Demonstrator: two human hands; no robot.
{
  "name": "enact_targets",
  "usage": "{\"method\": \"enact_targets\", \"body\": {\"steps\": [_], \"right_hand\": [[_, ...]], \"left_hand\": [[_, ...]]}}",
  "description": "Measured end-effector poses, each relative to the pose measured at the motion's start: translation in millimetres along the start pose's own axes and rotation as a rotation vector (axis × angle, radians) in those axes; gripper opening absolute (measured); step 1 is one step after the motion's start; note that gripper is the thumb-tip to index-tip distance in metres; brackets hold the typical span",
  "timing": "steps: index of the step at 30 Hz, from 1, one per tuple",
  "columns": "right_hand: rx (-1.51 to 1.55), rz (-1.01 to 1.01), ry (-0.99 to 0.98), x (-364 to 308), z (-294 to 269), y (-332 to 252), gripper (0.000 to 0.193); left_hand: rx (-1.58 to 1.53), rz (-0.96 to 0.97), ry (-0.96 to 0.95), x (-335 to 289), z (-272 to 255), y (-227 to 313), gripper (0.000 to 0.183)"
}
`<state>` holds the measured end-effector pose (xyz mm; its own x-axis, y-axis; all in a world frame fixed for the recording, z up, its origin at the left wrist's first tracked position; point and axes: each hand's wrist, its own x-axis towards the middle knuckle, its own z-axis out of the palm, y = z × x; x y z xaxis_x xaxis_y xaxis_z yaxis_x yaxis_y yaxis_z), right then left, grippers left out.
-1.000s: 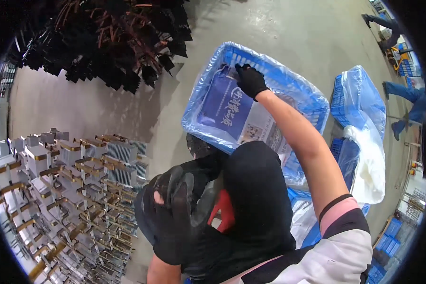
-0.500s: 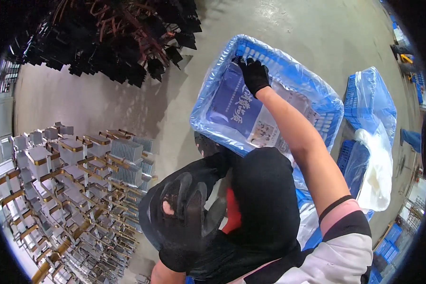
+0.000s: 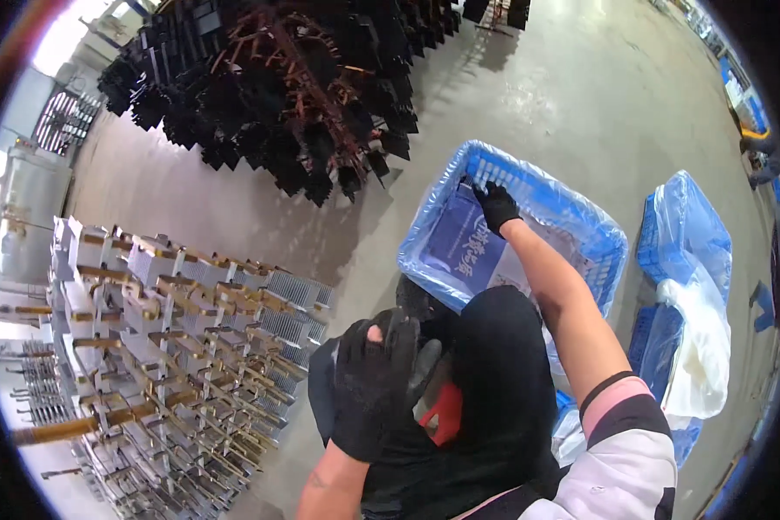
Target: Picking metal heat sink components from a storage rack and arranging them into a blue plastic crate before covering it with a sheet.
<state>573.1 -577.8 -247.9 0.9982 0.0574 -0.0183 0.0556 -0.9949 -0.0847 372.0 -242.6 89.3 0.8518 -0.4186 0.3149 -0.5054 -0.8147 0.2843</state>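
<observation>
In a black glove, my right hand [image 3: 496, 206] reaches into the far left corner of a blue plastic crate [image 3: 622, 260] lined with clear film. Its fingers bend down around a small dark ribbed piece [image 3: 465, 186], mostly hidden by the glove and the corner. Beneath that hand, a purple-blue printed sheet [image 3: 459, 243] covers the left part of the crate's inside. My left hand [image 3: 377, 377], also gloved in black with a hole at one finger, lies over my bent left knee. Its fingers and thumb are apart and hold nothing.
At left stands a dense rack of silvery finned metal parts [image 3: 299, 299] on brownish hooks. Black parts [image 3: 269, 95] hang in a cluster farther off. To the right are another film-lined blue crate [image 3: 698, 225] and a bundled white plastic sheet [image 3: 698, 364].
The view has tipped up, so the crate and racks sit lower and farther right. My right hand stays in the same crate corner. My left hand remains at my left knee.
</observation>
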Motion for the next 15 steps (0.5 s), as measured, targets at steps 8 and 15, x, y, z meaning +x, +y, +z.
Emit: {"method": "enact_targets", "body": {"steps": [8, 15], "right_hand": [[0.231, -0.079, -0.081, -29.8, -80.6, -38.3, 0.056], [0.571, -0.597, 0.301, -96.9, -278.8, -155.9, 0.035]], "left_hand": [[-0.125, 0.08, 0.26, -49.4, -38.1, -27.2, 0.022], [-0.707, -0.969, 0.451, -252.8, 34.6, -102.0, 0.023]]}}
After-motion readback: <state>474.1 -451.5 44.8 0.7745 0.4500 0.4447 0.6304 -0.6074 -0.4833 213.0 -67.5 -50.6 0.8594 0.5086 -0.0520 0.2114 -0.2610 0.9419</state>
